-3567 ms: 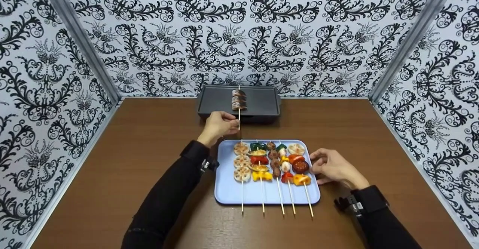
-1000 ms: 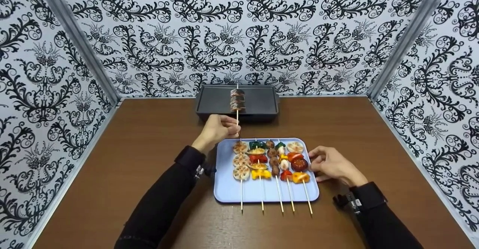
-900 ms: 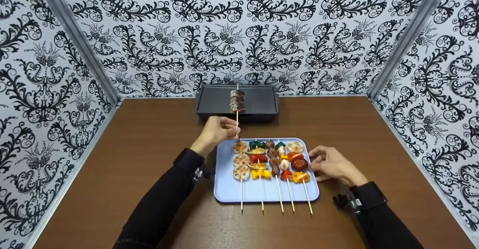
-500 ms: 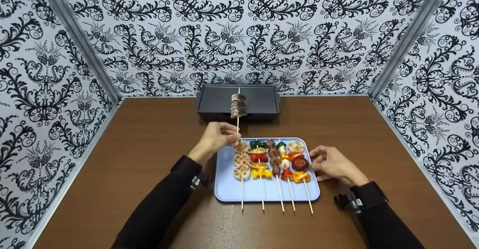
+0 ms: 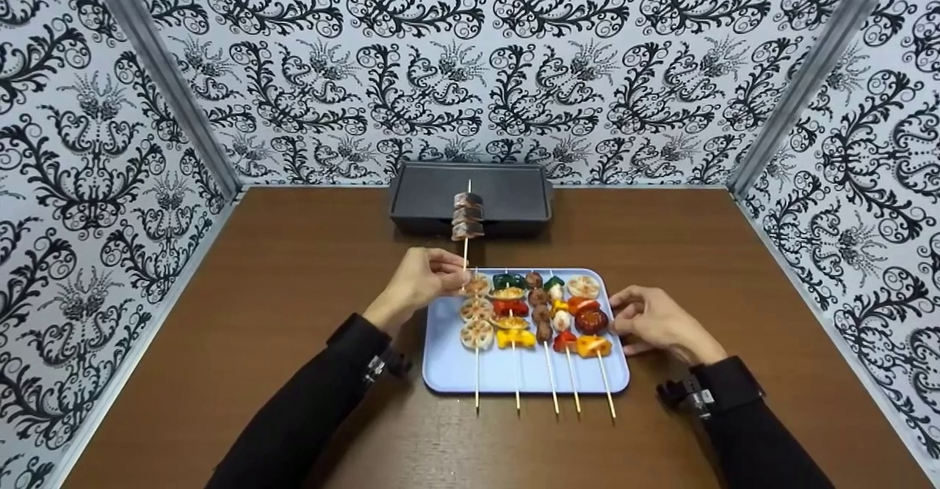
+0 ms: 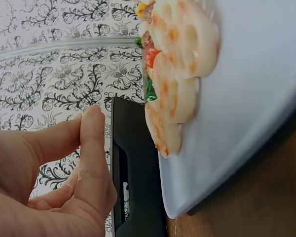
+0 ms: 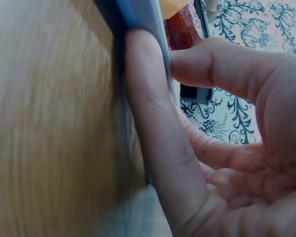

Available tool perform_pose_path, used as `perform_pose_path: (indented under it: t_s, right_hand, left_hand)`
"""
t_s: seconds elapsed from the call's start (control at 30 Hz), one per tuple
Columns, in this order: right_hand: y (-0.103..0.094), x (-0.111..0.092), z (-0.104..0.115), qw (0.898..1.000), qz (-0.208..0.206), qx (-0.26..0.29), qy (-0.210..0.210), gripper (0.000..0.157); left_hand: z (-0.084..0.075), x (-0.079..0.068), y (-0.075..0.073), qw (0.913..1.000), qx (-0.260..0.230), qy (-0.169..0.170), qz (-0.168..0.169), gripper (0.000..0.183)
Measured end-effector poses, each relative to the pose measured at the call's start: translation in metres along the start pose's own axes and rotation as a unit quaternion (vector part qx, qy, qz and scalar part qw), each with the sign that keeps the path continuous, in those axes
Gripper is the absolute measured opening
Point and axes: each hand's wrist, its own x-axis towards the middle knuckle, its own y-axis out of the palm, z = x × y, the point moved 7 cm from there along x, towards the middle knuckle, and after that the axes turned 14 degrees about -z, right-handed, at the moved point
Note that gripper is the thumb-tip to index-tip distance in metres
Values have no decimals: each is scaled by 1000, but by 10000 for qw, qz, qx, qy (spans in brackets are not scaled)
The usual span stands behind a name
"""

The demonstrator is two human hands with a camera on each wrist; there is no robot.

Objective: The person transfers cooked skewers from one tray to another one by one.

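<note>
My left hand [image 5: 418, 283] pinches the lower stick of a skewer [image 5: 468, 217] threaded with several brown, grey-skinned pieces. The skewer points away from me; its food overlaps the front edge of a dark grill plate [image 5: 510, 194] in the head view. Those fingertips are over the far left corner of a pale blue tray [image 5: 449, 373], beside a lotus root skewer [image 5: 476, 335]. In the left wrist view thumb and finger [image 6: 92, 148] meet, and the held stick is hidden. My right hand [image 5: 657, 320] grips the tray's right rim, thumb inside and a finger [image 7: 153, 108] along the outer side.
Across the tray lie more skewers: peppers with yellow slices [image 5: 510, 309], brown balls [image 5: 540, 314], a mixed one [image 5: 561, 320] and one with tomato [image 5: 590, 320]. Their sticks overhang the near edge. Patterned walls [image 5: 455, 70] enclose the brown table [image 5: 308, 217].
The held skewer has come back toward me, from above the grill plate to its front edge, as my left hand moved nearer the tray. My right hand has stayed on the rim.
</note>
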Motion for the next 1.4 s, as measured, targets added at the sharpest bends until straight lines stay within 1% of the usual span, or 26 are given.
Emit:
perform_pose_path:
  t_s: [0.17,0.3,0.4,0.53,0.77,0.97,1.13,1.23,1.4]
  right_hand:
    - [1,0,1,10000,8,35,50,48]
    - [1,-1,1,10000,21,75,10,49]
    - [1,-3,3,9999,62,23,-112,50]
    - [1,-5,0,10000,14,10,-51,48]
    - [1,-2,0,10000,34,21,-43,48]
    - [0,0,1,10000,-16,-9,-50,46]
    - [1,-1,3,9999,44,53,-77,49]
    - [1,-1,3,9999,73,50,-92,51]
    - [2,-1,2,9999,77,31,-92,50]
  left_hand:
    - [1,-6,-5,9999,113,20,10,33]
    - [1,-11,-8,9998,194,44,20,33]
    - [2,-16,-10,9996,254,77,55,33]
    - [2,-23,-13,9992,392,92,46,31]
    - [1,-37,-19,9999,135,7,47,34]
    - [7,-51,-23,9997,177,111,162,32]
    - [14,-65,-24,9989,356,84,289,32]
    - [19,-73,-23,9986,343,-25,392,32]
    - [27,-84,-21,9981,183,-212,546,34]
